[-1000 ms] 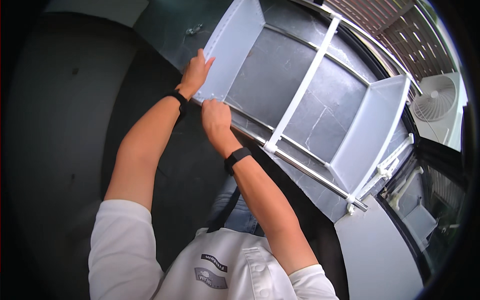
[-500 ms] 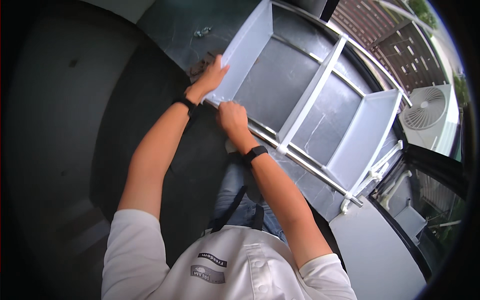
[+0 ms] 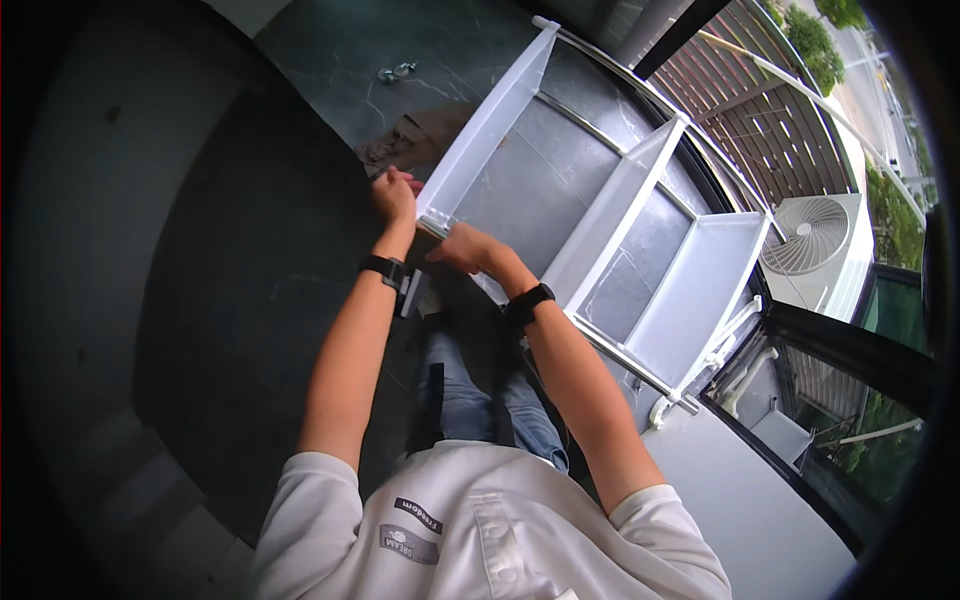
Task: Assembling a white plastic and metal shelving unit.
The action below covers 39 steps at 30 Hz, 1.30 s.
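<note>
Since the earlier frames your view has swung so that the white shelf rack (image 3: 610, 230) now runs off to the far right, and both of your hands have come nearer the middle of the picture, close together at its near-left corner. In the head view, your left hand (image 3: 393, 195) is curled shut just beside the end of the rack's left panel (image 3: 487, 125), though you cannot tell what its fingers pinch. Your right hand (image 3: 463, 247) lies against the lower corner of that same panel, fingers bent over the edge. The rack rests tilted on the dark stone floor (image 3: 330, 70), its shelves open toward you. Some small metal hardware (image 3: 395, 72) lies on the floor farther off. An outdoor fan unit (image 3: 805, 240) stands at the far right.
</note>
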### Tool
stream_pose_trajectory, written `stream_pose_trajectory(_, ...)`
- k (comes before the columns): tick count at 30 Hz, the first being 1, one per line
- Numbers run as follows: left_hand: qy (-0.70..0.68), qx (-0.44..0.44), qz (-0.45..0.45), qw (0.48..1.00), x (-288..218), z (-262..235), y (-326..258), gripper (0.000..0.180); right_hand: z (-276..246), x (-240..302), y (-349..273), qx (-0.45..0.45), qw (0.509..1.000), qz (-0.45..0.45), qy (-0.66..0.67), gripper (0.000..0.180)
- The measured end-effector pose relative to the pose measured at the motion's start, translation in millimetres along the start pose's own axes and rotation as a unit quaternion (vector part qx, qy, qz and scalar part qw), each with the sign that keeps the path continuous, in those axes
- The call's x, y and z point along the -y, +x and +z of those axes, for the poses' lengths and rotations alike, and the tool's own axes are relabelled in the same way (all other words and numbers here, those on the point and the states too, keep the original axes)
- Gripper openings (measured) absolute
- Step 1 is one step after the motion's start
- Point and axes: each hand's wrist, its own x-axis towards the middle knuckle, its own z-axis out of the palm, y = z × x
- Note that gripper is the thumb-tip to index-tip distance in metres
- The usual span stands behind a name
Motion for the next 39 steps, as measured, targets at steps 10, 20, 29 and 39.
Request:
stream_pose_trajectory(10, -0.07, -0.076, 0.049, 0.993, 46, -26, 56, 0.021, 40, 15, -19, -0.27, 0.959, -0.058, -0.064, 0.024)
stream_pose_trajectory(20, 0.071, 0.033, 0.015, 0.997, 39, -23, 70, 0.038, 57, 1, -15, -0.358, 0.927, -0.1, -0.057, 0.013)
stream_pose_trajectory(29, 0.133, 0.016, 0.107, 0.985, 34, -18, 69, 0.041, 69, -31, -43, -0.433, 0.855, -0.216, -0.186, 0.022)
stream_pose_trajectory(39, 0.232, 0.008, 0.339, 0.912, -23, 10, -1, 0.038, 64, -68, -91, -0.487, 0.822, -0.201, -0.218, 0.026)
